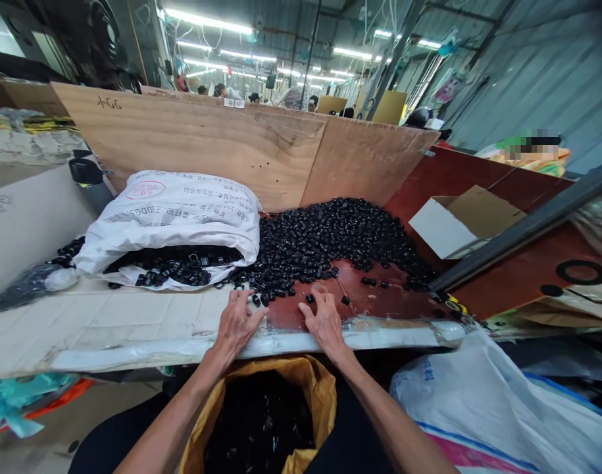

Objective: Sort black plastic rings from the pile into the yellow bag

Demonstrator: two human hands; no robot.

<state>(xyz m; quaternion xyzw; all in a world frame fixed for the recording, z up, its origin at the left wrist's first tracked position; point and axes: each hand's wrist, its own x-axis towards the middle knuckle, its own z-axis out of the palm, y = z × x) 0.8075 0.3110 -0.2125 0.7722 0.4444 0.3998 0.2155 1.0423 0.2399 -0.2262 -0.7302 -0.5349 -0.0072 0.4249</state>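
in the yellow sack lie black pieces.

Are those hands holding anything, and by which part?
Neither the left hand nor the right hand visibly grips anything; both are open beside black pieces.

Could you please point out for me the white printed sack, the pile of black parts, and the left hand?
White printed sack (182,210): head view, on its printed upper side.
Pile of black parts (340,230): head view, on its middle.
Left hand (235,324): head view, on the back of it.
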